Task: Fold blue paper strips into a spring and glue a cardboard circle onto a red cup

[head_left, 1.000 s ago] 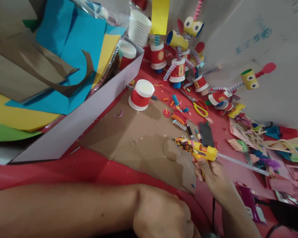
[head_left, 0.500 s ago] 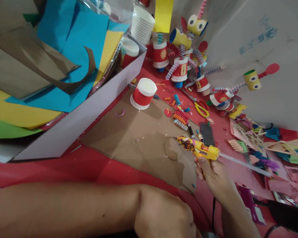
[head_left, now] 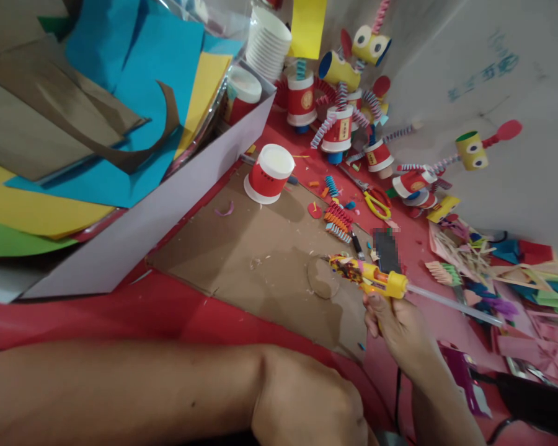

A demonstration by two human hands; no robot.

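My right hand [head_left: 397, 322] grips a yellow hot glue gun [head_left: 369, 279] by its handle, nozzle pointing left over the brown cardboard sheet [head_left: 204, 248]. A clear glue stick [head_left: 456, 305] juts out of its back end. At the bottom middle, my left hand [head_left: 309, 399] is closed with its back toward me. Its fingers curl down out of sight, and what they hold, if anything, is hidden. Beyond both hands an upside-down red and white paper cup [head_left: 270, 176] stands on the cardboard. Folded paper springs [head_left: 338, 218] lie near the nozzle, beside a black pen [head_left: 357, 246].
Paper-cup figures [head_left: 339, 130] line the wall. Yellow-handled scissors [head_left: 376, 201] lie on the red table. A white box [head_left: 167, 204] at left holds coloured paper [head_left: 162, 124] and stacked cups [head_left: 267, 46]. A dark phone-like object [head_left: 387, 251] lies behind the glue gun; craft scraps [head_left: 469, 248] fill the right.
The glue gun and my right hand have shifted very slightly left. The cup and my left hand stay almost where they were.
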